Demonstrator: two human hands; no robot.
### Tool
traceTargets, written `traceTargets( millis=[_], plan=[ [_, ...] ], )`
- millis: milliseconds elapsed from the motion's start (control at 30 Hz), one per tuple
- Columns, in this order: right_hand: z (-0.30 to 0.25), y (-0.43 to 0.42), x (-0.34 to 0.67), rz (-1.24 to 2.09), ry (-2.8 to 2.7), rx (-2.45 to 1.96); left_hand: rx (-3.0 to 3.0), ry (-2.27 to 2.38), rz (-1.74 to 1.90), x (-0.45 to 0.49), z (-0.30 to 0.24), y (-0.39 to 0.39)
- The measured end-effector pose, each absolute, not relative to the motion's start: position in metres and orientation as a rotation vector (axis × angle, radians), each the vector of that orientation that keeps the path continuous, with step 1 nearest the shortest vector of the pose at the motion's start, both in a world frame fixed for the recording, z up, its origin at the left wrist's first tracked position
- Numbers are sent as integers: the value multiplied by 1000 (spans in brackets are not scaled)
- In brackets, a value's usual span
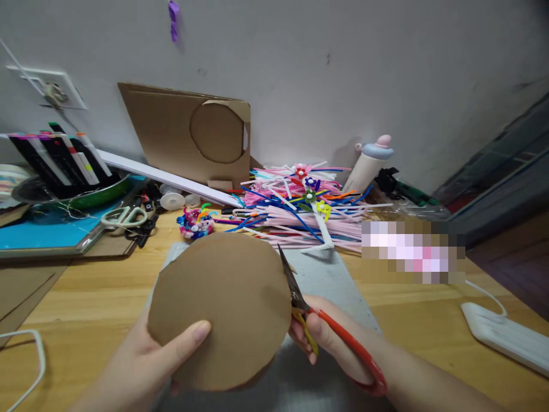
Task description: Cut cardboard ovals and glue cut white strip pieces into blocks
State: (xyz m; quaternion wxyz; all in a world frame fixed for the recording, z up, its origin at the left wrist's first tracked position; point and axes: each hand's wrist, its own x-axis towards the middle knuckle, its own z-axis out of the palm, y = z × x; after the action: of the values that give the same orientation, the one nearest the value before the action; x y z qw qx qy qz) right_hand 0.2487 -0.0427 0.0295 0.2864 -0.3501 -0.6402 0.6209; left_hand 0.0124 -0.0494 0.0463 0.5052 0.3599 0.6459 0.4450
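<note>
A roughly round cardboard disc [223, 309] is pinched at its lower left by my left hand [158, 355], thumb on top and the other fingers hidden underneath. My right hand [326, 332] grips a pair of scissors [347, 337] with red handles and dark blades. The blades lie along the disc's right edge, tips pointing up and away from me. A thin sliver of cardboard shows beside the blades. Below the disc lies a grey cutting mat [343, 286] on the wooden table.
Pipe cleaners [283, 220] lie heaped behind the mat, with pipe-cleaner flowers [309, 195] on top. A cardboard sheet [163, 126] with a round cutout leans on the wall. Markers [64, 163], light-handled scissors [124, 218], a bottle [366, 163] and a white device [506, 335] stand around.
</note>
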Motion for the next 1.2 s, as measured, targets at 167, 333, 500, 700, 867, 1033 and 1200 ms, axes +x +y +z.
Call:
traceTargets(
  millis=[167,333,500,700,867,1033,1200],
  plan=[
    [23,-42,252,1676,-1683,-1017,887,1565,1056,11,47,-49],
    [19,-41,258,1704,-1681,-1091,901,1575,1032,6,46,-49],
    [22,-39,260,1694,-1700,-1071,913,1559,1035,0,42,-48],
    [17,-36,258,1696,-1655,-1078,885,1532,1126,1,37,-41],
    [9,-35,250,1651,-1491,-1092,723,1309,1146,-4,29,-30],
    [-2,-36,234,1615,-1333,-1194,724,1261,1153,0,19,-28],
    [-2,-38,231,1642,-1394,-1244,739,1370,1162,4,14,-29]
  ],
)
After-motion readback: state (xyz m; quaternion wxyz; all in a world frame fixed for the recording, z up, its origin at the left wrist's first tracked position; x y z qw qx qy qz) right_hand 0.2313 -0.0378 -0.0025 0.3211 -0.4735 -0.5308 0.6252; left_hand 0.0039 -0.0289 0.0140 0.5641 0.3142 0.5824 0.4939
